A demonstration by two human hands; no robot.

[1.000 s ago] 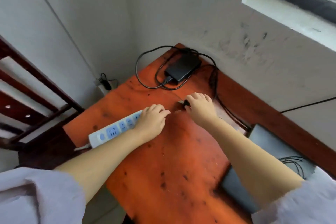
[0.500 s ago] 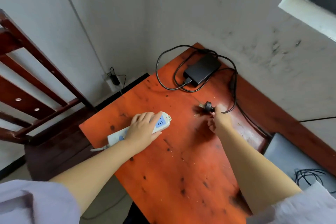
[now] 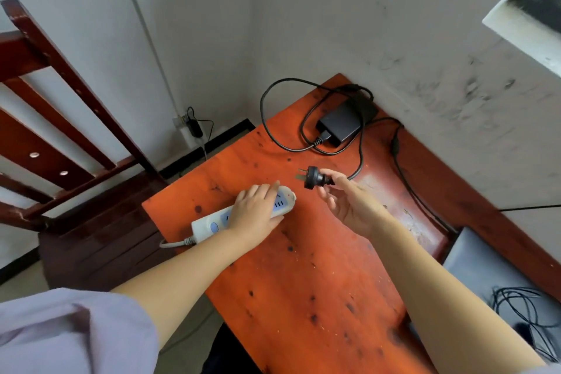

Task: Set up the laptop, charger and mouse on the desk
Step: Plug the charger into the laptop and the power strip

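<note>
A white power strip (image 3: 209, 223) with blue sockets lies near the left edge of the orange wooden desk (image 3: 318, 282). My left hand (image 3: 258, 209) presses down on its far end, holding it. Just to the right, my right hand (image 3: 349, 200) pinches the black charger plug (image 3: 312, 181), which hangs slightly above the desk with its prongs pointing left towards the strip's end. The black charger brick (image 3: 343, 124) sits at the desk's far corner with its cables looped around it. The grey closed laptop (image 3: 473, 264) lies at the right edge, a coiled black cable (image 3: 522, 310) on top.
A dark wooden chair (image 3: 76, 161) stands left of the desk. A wall socket (image 3: 185, 127) with a black plug sits low in the room corner. Grey walls close off the desk's far and right sides. A window ledge (image 3: 522, 24) juts out at top right.
My right hand has lifted the charger plug off the desk and turned its prongs towards the strip. The left hand slid along the power strip to its far end. The view has shifted.
</note>
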